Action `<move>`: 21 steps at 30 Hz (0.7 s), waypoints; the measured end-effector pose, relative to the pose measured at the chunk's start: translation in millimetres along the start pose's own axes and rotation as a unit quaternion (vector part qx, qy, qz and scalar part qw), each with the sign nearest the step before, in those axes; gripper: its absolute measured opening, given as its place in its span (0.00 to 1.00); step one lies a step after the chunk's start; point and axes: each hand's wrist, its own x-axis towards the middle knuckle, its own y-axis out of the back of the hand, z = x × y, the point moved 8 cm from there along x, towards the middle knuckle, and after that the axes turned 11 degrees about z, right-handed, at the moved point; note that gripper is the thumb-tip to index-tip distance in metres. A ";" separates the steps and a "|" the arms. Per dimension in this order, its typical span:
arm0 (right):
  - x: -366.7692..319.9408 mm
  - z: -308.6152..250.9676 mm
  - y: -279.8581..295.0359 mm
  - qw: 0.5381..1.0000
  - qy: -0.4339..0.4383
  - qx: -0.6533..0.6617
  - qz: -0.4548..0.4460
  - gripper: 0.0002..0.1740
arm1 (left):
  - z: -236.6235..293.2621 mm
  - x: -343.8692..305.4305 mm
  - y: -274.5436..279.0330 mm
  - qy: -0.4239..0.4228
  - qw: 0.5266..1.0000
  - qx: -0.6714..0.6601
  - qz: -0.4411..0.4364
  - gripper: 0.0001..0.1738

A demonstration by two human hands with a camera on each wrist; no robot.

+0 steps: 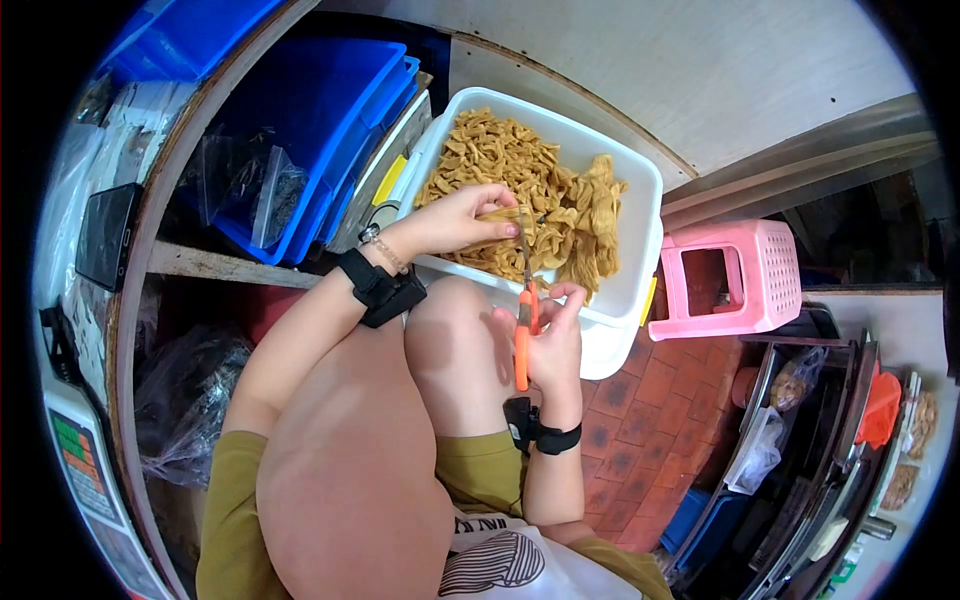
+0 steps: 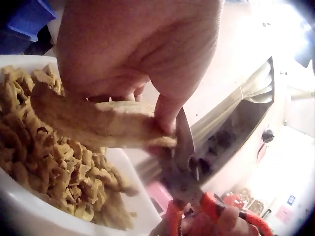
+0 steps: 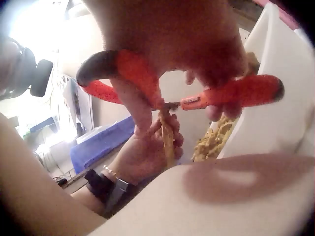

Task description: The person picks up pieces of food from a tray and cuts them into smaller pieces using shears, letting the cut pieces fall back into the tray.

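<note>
My left hand (image 1: 455,222) pinches a limp, wrinkled tan strip of food (image 2: 98,123) between thumb and fingers, above the white tub (image 1: 648,200). Orange-and-black scissors (image 1: 523,340) sit in my right hand (image 1: 558,355), fingers and thumb through and round the handles. Their blades point away from me and stand at the end of the strip, right by the left thumb in the left wrist view. Short cut tan pieces (image 1: 490,150) fill the tub's left side. Longer, larger tan pieces (image 1: 598,220) are heaped on its right.
My bare knees lie just below the tub's near edge. A pink plastic stool (image 1: 765,275) is to the right on red floor tiles (image 1: 625,420). Stacked blue bins (image 1: 310,130) stand on a shelf at the left, and a black rack (image 1: 800,470) is at lower right.
</note>
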 end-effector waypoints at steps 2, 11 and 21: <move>0.3 -2.0 2.7 1.000 -0.001 -0.019 0.016 0.42 | -7.6 0.8 1.6 0.012 0.999 0.043 -0.005 0.11; 1.4 -7.5 8.0 0.995 0.001 -0.084 0.047 0.44 | 8.2 -0.7 -3.9 -0.044 0.998 0.029 -0.018 0.14; 1.5 -3.1 0.6 1.000 -0.003 0.014 0.022 0.37 | 6.6 -4.6 -5.6 0.040 0.999 0.004 -0.026 0.15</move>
